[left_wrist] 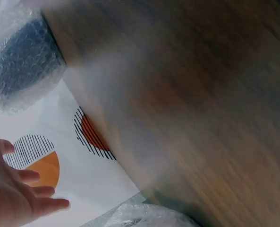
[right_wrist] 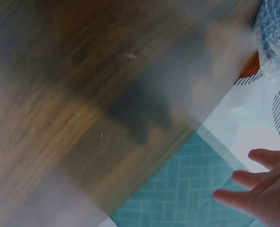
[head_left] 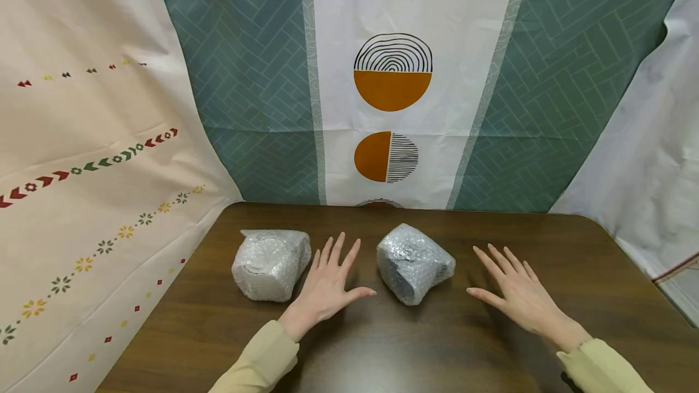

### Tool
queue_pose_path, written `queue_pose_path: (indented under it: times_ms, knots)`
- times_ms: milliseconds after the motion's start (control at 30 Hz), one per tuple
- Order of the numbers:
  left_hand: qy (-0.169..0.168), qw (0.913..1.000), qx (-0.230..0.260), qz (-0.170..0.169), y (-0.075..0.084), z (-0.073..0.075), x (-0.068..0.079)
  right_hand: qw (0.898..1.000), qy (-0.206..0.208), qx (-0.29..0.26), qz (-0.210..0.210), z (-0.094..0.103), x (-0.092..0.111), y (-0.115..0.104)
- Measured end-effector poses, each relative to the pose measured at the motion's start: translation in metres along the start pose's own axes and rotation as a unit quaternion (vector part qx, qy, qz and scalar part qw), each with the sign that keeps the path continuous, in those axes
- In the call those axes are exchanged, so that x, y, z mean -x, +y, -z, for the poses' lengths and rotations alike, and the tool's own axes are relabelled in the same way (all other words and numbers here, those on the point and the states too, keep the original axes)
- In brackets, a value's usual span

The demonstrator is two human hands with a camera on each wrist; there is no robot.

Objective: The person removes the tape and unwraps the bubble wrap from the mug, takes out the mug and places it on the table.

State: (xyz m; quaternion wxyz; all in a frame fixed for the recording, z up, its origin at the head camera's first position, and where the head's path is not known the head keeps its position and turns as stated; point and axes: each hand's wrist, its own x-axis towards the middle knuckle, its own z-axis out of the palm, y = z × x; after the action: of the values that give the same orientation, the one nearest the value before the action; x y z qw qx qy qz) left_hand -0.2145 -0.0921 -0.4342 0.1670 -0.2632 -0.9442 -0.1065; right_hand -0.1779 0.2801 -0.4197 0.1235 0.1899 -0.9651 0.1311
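Note:
Two bundles in bubble wrap sit on a dark wooden table. The left bundle (head_left: 269, 264) is boxy and whitish; what it wraps is hidden. Toward the middle, the other bundle (head_left: 413, 262) tapers to the right and shows something dark through its wrap, also seen as a bundle (left_wrist: 24, 59) in the left wrist view. My left hand (head_left: 327, 287) hovers between the two with fingers spread, overlapping the left bundle's right edge in the head view. Over the table to the right of the middle bundle, my right hand (head_left: 521, 296) has its fingers spread and holds nothing.
The wooden table (head_left: 191, 344) has rounded far corners. Behind it hangs a green and white curtain (head_left: 262, 96) with orange circle prints. A cream patterned cloth (head_left: 82, 138) drapes along the left side, and a white cloth (head_left: 650, 156) along the right.

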Motion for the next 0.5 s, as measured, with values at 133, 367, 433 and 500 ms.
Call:
queue_pose_path:
  times_ms: [133,367,433,500]
  knots:
    - [0.018,0.9988,0.044,-0.010,0.001,0.001,-0.004,0.999,0.008,-0.032,0.003,0.001,-0.003,-0.002]
    - [0.024,0.9892,0.144,-0.009,0.009,0.003,-0.009,0.996,0.009,-0.087,-0.008,0.000,-0.006,-0.008]
    - [0.028,0.9837,0.178,-0.005,0.011,0.002,-0.011,0.995,0.013,-0.102,-0.010,0.000,-0.007,-0.009]
    - [0.031,0.9775,0.208,0.000,0.013,0.001,-0.013,0.993,0.018,-0.115,-0.009,-0.001,-0.009,-0.011]
